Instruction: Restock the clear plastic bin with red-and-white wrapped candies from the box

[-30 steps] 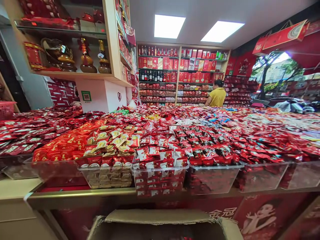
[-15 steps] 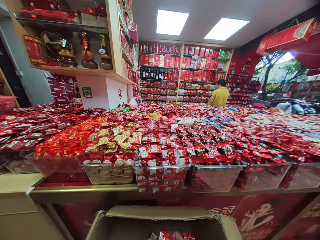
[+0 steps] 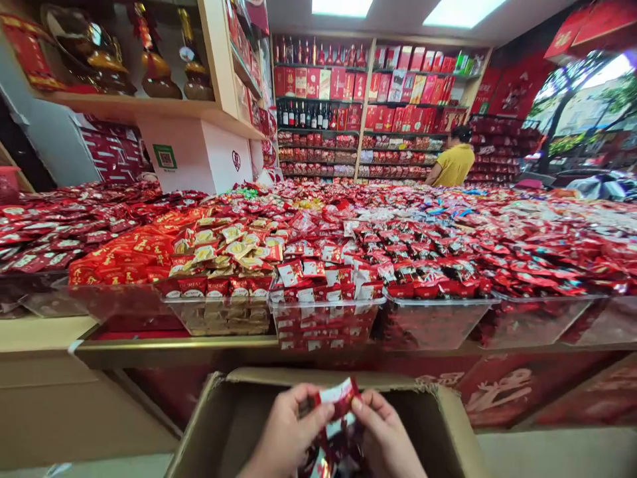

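Observation:
My left hand (image 3: 293,425) and my right hand (image 3: 381,425) are over an open cardboard box (image 3: 455,431) at the bottom centre. Between them, both hands pinch a red and white candy packet (image 3: 339,393), fingers closed on its two sides. More red and white packets (image 3: 323,461) lie or hang just below it, partly hidden by the hands. Beyond the box, a clear bin (image 3: 323,325) heaped with similar red and white packets stands on the counter.
Clear bins of red packets line the counter edge (image 3: 199,343). A bin of gold durian packets (image 3: 229,315) stands left of centre. A person in a yellow shirt (image 3: 454,166) is at the far right, before tall shelves (image 3: 368,99). A white pillar (image 3: 184,156) rises at left.
Both hands have come up into view above the box, holding a packet; before, only fingertips and packets showed at the bottom edge. The view has tilted down, so the counter appears higher.

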Available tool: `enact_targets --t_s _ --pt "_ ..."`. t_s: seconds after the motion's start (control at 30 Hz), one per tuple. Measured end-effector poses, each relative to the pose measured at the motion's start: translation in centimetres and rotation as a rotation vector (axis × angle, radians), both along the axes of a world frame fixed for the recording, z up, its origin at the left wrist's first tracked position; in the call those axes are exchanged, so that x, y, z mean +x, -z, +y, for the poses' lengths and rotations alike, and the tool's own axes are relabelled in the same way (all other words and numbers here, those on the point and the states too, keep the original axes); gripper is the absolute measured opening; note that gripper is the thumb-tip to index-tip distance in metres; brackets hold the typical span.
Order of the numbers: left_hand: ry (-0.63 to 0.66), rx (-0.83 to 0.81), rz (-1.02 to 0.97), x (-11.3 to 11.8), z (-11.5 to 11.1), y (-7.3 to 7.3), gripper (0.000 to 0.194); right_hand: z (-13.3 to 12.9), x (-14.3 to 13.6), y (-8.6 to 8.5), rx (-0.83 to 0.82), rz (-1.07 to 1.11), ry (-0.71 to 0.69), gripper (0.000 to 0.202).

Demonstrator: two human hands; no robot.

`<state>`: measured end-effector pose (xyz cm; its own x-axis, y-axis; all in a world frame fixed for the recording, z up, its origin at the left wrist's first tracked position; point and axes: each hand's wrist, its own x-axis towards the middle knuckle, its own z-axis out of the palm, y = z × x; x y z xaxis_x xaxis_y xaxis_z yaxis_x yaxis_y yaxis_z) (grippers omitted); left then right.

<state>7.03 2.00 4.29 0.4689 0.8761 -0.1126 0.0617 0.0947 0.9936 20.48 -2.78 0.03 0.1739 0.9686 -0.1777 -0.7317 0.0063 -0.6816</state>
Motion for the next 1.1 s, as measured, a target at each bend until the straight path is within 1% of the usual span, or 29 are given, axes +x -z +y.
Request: enact_targets --t_s 0.07,0.1,0.17,0.2,0.27,0.33,0.37,0.4,0.47,0.5,0.53,0.57,0.6,0.63,0.67,0.7,0.73,0.77,0.8,0.83,0.87,0.93,1.0,1.03,1.1 --pt "-0.055 -0.071 -0.09 0.5 -0.2 -2.6 0.026 -0.5 -0.2 -3.2 0.04 0.056 0.032 0.023" --pt "-0.06 -0.109 -0.153 0.6 -0.3 -3.6 0.023 -0.6 -0.2 -4.5 0.054 0.077 0.034 0.02" --pt "-0.064 -0.146 -0.251 0.8 -0.2 -4.8 0.02 -0.8 -0.4 -6.0 0.077 0.106 0.01 0.017" --pt "-0.066 -0.131 -0.275 0.7 -0.2 -5.1 0.018 -0.8 -0.5 -6.4 0.083 0.116 -0.005 0.016" --pt "-0.061 -0.042 -0.256 0.6 -0.2 -5.4 0.016 -0.9 -0.7 -6.8 0.088 0.115 -0.02 0.01" --pt "-0.035 0.048 -0.196 0.6 -0.2 -5.6 0.015 -0.9 -0.8 -6.9 0.073 0.096 -0.013 0.012" --pt "-0.016 0.053 -0.177 0.6 -0.2 -5.6 0.015 -0.8 -0.8 -6.9 0.057 0.084 -0.001 0.014" --pt "-0.002 0.022 -0.177 0.6 -0.3 -5.7 0.017 -0.7 -0.8 -6.9 0.04 0.074 0.016 0.012" --pt "0.001 -0.11 -0.222 0.6 -0.6 -5.7 0.023 -0.6 -0.9 -6.8 0.01 0.035 0.056 0.011" --pt "-0.008 -0.179 -0.256 0.5 -0.7 -5.7 0.028 -0.5 -0.8 -6.7 0.005 -0.015 0.098 0.013" --pt "-0.014 -0.241 -0.288 0.5 -0.9 -5.7 0.032 -0.5 -0.8 -6.5 0.015 -0.11 0.16 0.012" --pt "-0.01 -0.3 -0.315 0.4 -1.1 -5.7 0.036 -0.6 -0.7 -6.2 0.053 -0.26 0.235 0.01" --pt "0.009 -0.354 -0.343 0.3 -1.2 -5.7 0.04 -0.7 -0.7 -6.0 0.127 -0.462 0.307 0.004" --pt "0.037 -0.404 -0.377 0.2 -1.4 -5.7 0.042 -0.8 -0.6 -5.9 0.235 -0.696 0.367 0.007" --pt "0.057 -0.444 -0.413 0.1 -1.5 -5.8 0.042 -1.1 -0.6 -5.7 0.367 -0.934 0.401 0.017" --pt "0.066 -0.467 -0.438 -0.1 -1.6 -5.8 0.041 -1.3 -0.6 -5.7 0.505 -1.141 0.394 0.028" --pt "0.062 -0.471 -0.452 -0.2 -1.6 -5.9 0.04 -1.6 -0.7 -5.7 0.627 -1.289 0.354 0.037" --pt "0.046 -0.454 -0.457 -0.3 -1.7 -6.0 0.042 -1.8 -0.7 -5.8 0.711 -1.37 0.303 0.042" --pt "0.028 -0.424 -0.454 -0.4 -1.6 -6.0 0.045 -2.0 -0.8 -5.9 0.737 -1.388 0.265 0.043" --pt "0.021 -0.393 -0.445 -0.5 -1.5 -6.1 0.049 -2.2 -0.8 -6.1 0.709 -1.357 0.248 0.04" --pt "0.028 -0.355 -0.435 -0.6 -1.4 -6.1 0.052 -2.3 -0.8 -6.3 0.632 -1.293 0.242 0.036" --pt "0.058 -0.253 -0.417 -0.9 -1.2 -6.1 0.055 -2.3 -0.6 -6.7 0.402 -1.125 0.204 0.028" --pt "0.091 -0.146 -0.372 -1.2 -1.0 -6.0 0.056 -1.9 -0.4 -7.1 0.214 -0.987 0.092 0.024" --pt "0.111 -0.105 -0.346 -1.3 -1.0 -5.9 0.057 -1.6 -0.4 -7.2 0.174 -0.952 0.025 0.024" --pt "0.151 -0.074 -0.295 -1.5 -1.2 -5.7 0.059 -1.1 -0.5 -7.2 0.158 -0.922 -0.076 0.023"
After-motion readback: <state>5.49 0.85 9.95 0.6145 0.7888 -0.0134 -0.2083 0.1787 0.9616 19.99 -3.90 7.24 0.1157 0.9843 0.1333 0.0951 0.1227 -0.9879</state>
